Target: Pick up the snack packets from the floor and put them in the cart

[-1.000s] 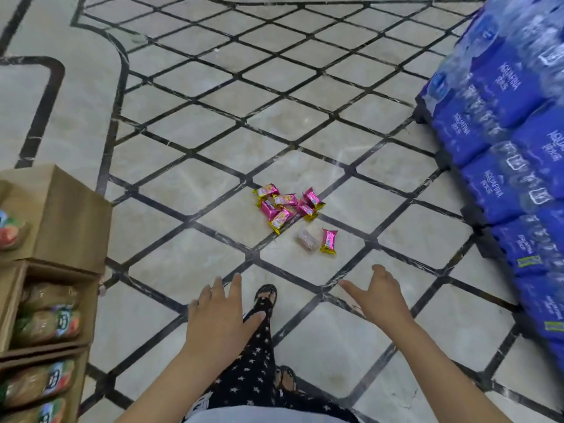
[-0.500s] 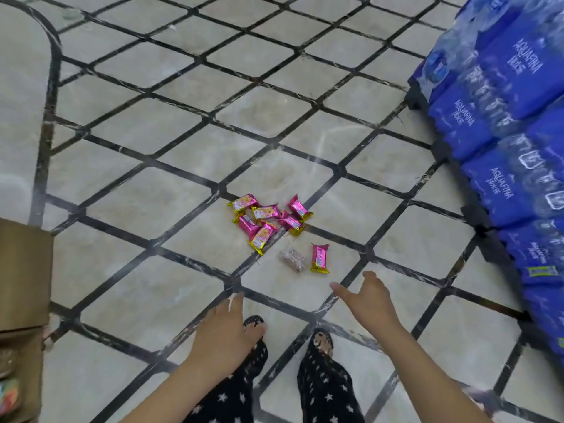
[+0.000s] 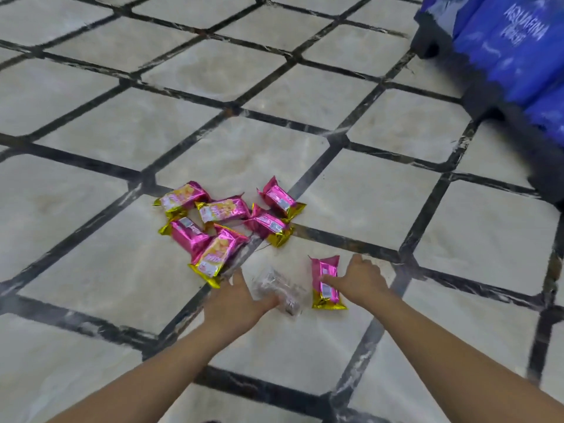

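The floor (image 3: 100, 132) is pale marble tile crossed by dark bands in a diamond lattice. A heap of pink-and-gold snack packets (image 3: 225, 221), six as far as can be counted, lies on it across one dark band. Far beyond the heap and to its right stand blue shrink-wrapped water packs (image 3: 512, 50) on a dark pallet (image 3: 488, 108).

Just nearer than the heap lies a clear wrapper (image 3: 276, 286); what it contains cannot be made out. Beside that, to the heap's near right, a lone pink packet (image 3: 326, 280) lies apart from the rest. The left hand (image 3: 236, 303) reaches in at the heap's near edge, its grip wide, thumb against the clear wrapper, holding nothing. The right hand (image 3: 361, 283) is also spread wide, its thumb resting on the lone pink packet without closing round it.

A second ago the view was higher: a cardboard shelf stood left of the heap, and a foot and star-patterned trousers showed below. Both hands then hung well short of the packets. Now they have reached them, and the shelf and legs are out of view. None of the packets has moved.
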Demonstrator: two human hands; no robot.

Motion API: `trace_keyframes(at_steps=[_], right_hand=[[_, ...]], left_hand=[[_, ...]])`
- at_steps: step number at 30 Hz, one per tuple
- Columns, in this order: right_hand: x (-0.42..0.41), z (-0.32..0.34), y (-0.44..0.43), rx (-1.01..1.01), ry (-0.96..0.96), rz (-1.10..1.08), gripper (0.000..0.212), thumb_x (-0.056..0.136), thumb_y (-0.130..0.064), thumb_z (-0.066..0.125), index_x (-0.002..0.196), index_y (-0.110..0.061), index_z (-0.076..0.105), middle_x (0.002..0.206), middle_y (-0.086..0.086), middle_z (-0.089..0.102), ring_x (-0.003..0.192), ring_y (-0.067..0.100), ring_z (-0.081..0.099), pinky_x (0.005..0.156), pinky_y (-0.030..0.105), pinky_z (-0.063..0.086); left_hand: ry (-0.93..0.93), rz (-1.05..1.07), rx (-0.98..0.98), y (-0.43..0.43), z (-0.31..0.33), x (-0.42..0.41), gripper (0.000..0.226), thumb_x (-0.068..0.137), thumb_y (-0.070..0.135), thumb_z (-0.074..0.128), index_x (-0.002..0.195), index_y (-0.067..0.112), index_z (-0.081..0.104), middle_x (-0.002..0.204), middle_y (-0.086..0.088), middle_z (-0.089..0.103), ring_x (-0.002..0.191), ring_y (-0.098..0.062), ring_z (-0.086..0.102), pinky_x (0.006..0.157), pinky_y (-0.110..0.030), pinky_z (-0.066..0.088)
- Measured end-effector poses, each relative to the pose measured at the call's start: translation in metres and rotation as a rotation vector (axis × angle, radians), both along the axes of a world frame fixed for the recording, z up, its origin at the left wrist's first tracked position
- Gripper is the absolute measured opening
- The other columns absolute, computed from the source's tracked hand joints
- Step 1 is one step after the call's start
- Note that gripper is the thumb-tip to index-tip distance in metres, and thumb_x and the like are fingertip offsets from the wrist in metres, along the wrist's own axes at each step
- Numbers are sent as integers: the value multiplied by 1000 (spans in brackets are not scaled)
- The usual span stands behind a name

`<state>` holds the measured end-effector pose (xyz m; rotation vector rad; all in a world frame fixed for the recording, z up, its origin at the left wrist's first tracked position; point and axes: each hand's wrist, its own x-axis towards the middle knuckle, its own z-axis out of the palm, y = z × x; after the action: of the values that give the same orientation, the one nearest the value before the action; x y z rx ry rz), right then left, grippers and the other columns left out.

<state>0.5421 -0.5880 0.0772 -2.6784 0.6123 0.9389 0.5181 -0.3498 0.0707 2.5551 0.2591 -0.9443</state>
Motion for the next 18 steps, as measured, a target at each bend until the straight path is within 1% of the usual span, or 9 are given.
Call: trace_keyframes(at_steps=[2, 5, 8, 11, 13, 14, 16, 17, 18], right_hand=[[10, -53, -9, 33, -12, -37, 97, 78, -68, 64, 142, -4, 31, 140, 18, 44, 129, 35, 42, 99, 39, 42], [16, -116, -20, 80, -72, -106, 100, 74, -72, 64, 139, -2, 33, 136, 17, 47, 126, 35, 44, 97, 40, 43], [13, -156, -31, 149, -112, -199, 105, 66, -79, 63, 133, -3, 38, 129, 15, 53, 119, 33, 51, 95, 40, 48], [10, -161, -47, 205, -128, -330, 120, 58, -84, 65, 138, 0, 35, 129, 15, 55, 117, 32, 54, 93, 43, 50], [7, -156, -55, 229, -155, -401, 127, 50, -88, 64, 136, 1, 37, 124, 14, 59, 111, 30, 58, 87, 40, 52], [6, -155, -55, 234, -152, -415, 132, 42, -93, 59, 134, 0, 41, 120, 12, 61, 108, 29, 59, 84, 38, 52], [5, -160, -53, 204, -129, -379, 145, 21, -103, 44, 126, -4, 47, 114, 10, 64, 104, 29, 61, 81, 37, 53], [4, -164, -52, 178, -114, -343, 146, 16, -105, 38, 122, -6, 50, 112, 9, 64, 103, 28, 60, 80, 37, 52], [3, -170, -51, 154, -100, -303, 141, 17, -106, 37, 118, -9, 52, 110, 8, 64, 103, 28, 60, 79, 36, 51]], left_hand=[[9, 73, -14, -8, -56, 11, 143, 44, 100, 39, 154, 15, 7, 156, -13, 30, 139, -35, 34, 106, -49, 39], [-58, 16, 80, -20, -109, 19, 137, 52, 100, 42, 155, 19, 2, 155, -16, 29, 142, -35, 28, 107, -47, 35], [-127, 3, 117, -22, -138, 32, 137, 51, 100, 43, 155, 20, 4, 150, -18, 36, 138, -36, 34, 104, -44, 37], [-97, 116, 10, -20, -149, 46, 147, 40, 102, 47, 154, 16, 13, 148, -15, 41, 136, -34, 39, 105, -44, 42], [-71, 192, -54, -24, -150, 45, 155, 29, 103, 47, 152, 14, 19, 149, -13, 41, 136, -33, 40, 105, -46, 42], [-61, 206, -60, -27, -150, 42, 154, 27, 103, 48, 150, 13, 23, 149, -13, 41, 136, -33, 40, 105, -47, 41], [-26, 185, -20, -32, -151, 35, 147, 32, 101, 53, 147, 13, 29, 150, -14, 37, 136, -33, 38, 106, -46, 40], [-11, 173, 0, -35, -154, 33, 142, 35, 100, 54, 145, 12, 32, 148, -15, 37, 135, -33, 39, 106, -44, 40], [3, 171, 1, -37, -159, 33, 140, 34, 100, 54, 141, 11, 38, 144, -15, 42, 132, -33, 43, 104, -43, 42]])
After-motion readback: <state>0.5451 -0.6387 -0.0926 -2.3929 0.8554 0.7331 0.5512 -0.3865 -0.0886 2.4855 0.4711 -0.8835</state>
